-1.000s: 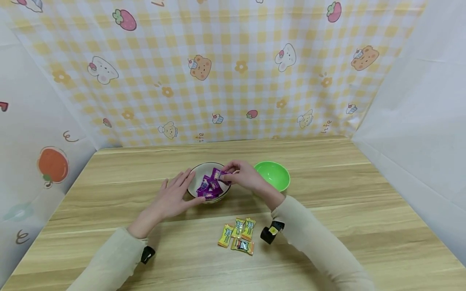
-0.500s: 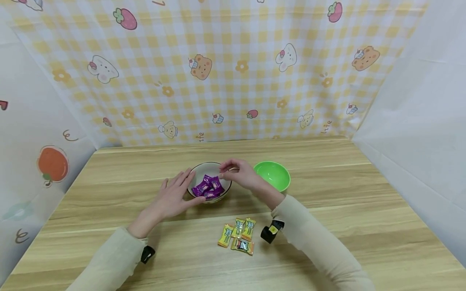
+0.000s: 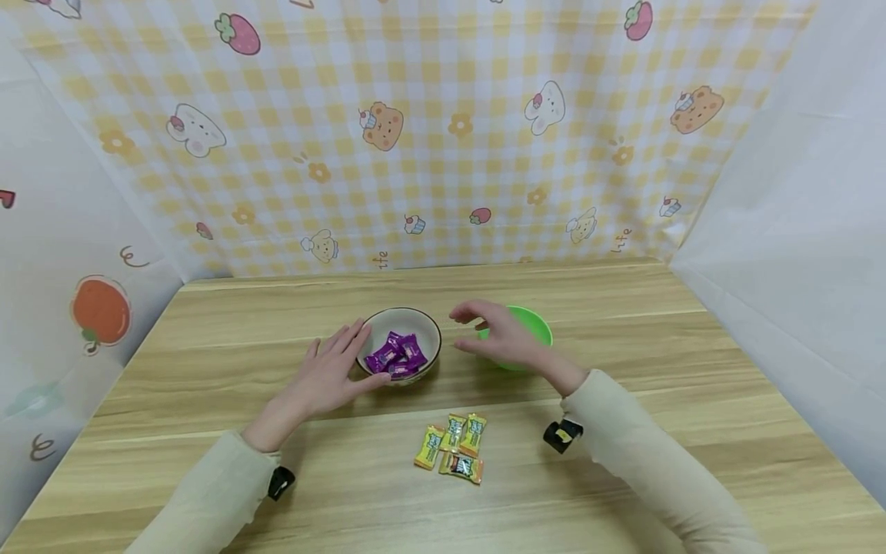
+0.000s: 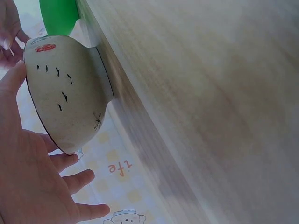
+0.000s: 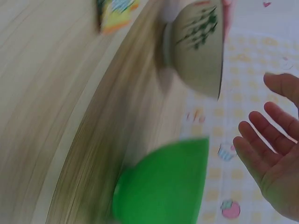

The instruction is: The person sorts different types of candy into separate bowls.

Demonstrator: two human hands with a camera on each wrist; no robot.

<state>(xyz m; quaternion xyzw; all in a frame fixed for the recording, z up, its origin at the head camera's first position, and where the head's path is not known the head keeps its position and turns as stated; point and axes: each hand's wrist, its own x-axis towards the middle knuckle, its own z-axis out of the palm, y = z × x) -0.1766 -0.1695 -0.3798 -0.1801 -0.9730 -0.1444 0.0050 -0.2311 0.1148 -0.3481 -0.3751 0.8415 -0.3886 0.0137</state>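
A cream ceramic bowl point(image 3: 431, 331) with a dark rim stands mid-table, several purple-wrapped candies point(image 3: 400, 352) lying inside it. My left hand point(image 3: 321, 381) rests against the bowl's left side, thumb and fingers spread. In the left wrist view, the thumb point(image 4: 13, 77) touches the rim of the painted bowl point(image 4: 65, 93) and the other fingers reach past it. My right hand point(image 3: 504, 335) is in the air right of the cream bowl, holding nothing, its fingers parted. It partly covers a green bowl point(image 3: 534, 323); in the right wrist view the hand point(image 5: 275, 154) is above that level.
Several yellow-wrapped candies point(image 3: 430, 446) lie in a cluster on the wooden table point(image 3: 332, 477), in front of the bowls. A yellow checked curtain point(image 3: 443, 169) hangs along the table's back edge, with white sheets at both sides.
A purple candy pinched in the right hand has been let go into the cream bowl. The right hand has then moved right, over the green bowl. The left hand stays in place.
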